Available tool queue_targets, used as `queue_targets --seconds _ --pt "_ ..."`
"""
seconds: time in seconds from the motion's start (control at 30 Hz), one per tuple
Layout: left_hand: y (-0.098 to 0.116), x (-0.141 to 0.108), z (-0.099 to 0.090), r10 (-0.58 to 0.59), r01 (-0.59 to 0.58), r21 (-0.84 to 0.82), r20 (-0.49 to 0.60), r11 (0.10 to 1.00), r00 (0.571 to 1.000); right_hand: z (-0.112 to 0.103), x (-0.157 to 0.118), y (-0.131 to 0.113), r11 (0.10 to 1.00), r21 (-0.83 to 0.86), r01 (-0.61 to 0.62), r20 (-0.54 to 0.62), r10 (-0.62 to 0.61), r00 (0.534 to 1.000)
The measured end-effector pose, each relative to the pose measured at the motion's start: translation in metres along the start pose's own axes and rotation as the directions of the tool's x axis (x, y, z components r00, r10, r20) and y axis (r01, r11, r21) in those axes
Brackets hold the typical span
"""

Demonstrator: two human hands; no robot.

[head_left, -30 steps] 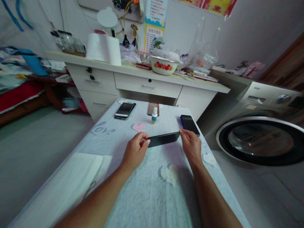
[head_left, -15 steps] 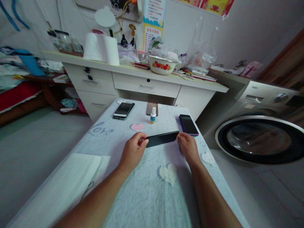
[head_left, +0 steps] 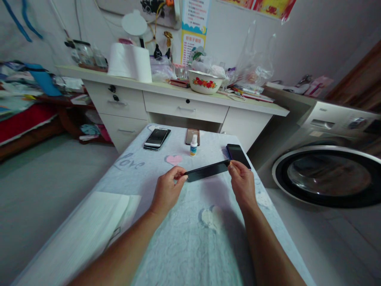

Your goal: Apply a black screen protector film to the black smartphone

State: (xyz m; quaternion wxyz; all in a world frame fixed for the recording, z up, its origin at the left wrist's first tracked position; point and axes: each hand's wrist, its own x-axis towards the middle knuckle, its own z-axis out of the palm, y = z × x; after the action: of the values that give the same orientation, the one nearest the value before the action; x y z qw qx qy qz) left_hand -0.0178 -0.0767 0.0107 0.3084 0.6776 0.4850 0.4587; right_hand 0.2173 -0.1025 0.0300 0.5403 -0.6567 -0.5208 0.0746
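Note:
A dark smartphone (head_left: 207,171) is held lengthwise above the cloth-covered table, tilted with its right end higher. My left hand (head_left: 169,190) pinches its left end between thumb and fingers. At the other end, my right hand (head_left: 242,182) grips the corner, fingers closed. Just past my right hand lies another phone (head_left: 238,155) with a dark screen. Beyond the held phone stands a small white spray bottle (head_left: 193,145) with a blue and orange label. Behind the bottle is a brownish phone or case (head_left: 193,136); which one I cannot tell.
Stacked phones (head_left: 157,138) lie at the table's far left. A folded white cloth or paper (head_left: 80,226) covers the near left side. A white desk (head_left: 184,105) with a flowered bowl (head_left: 205,82) stands behind, and a washing machine (head_left: 327,159) is at right.
My right hand has moved slightly up and right, and the held phone's right end has risen with it. My left hand keeps its pinch. The view has shifted slightly.

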Motion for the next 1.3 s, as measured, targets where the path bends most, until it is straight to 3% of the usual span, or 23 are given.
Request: queue_targets --seconds 0.13,0.23,0.53,0.8,0.93,1.1,1.3 --pt "-0.002 0.000 0.004 -0.007 0.007 0.002 0.036 1.000 0.999 -0.006 0.000 -0.015 0.988 -0.057 0.146 -0.068 -0.150 0.986" --pt "-0.005 0.001 0.007 -0.008 0.005 0.049 0.067 0.999 0.998 -0.009 -0.003 -0.028 0.954 -0.107 0.279 -0.103 -0.289 0.952" --pt "-0.005 0.007 0.006 0.119 -0.155 0.406 0.112 0.901 0.987 -0.001 -0.023 -0.057 0.853 -0.173 0.493 -0.070 -0.510 0.858" --pt "-0.005 0.003 0.007 0.143 -0.208 0.459 0.174 0.864 0.974 0.004 -0.031 -0.066 0.819 -0.130 0.559 -0.005 -0.564 0.825" --pt "0.007 0.001 0.005 0.220 -0.268 0.391 0.163 0.880 0.962 0.004 -0.031 -0.065 0.811 -0.121 0.572 -0.005 -0.577 0.817" --pt "0.023 -0.006 0.001 0.415 -0.403 0.249 0.005 0.881 0.910 0.005 -0.035 -0.065 0.808 -0.114 0.578 0.009 -0.581 0.814" --pt "0.029 -0.010 -0.001 0.477 -0.457 0.219 -0.049 0.862 0.877 0.009 -0.040 -0.065 0.815 -0.113 0.569 0.052 -0.567 0.822"
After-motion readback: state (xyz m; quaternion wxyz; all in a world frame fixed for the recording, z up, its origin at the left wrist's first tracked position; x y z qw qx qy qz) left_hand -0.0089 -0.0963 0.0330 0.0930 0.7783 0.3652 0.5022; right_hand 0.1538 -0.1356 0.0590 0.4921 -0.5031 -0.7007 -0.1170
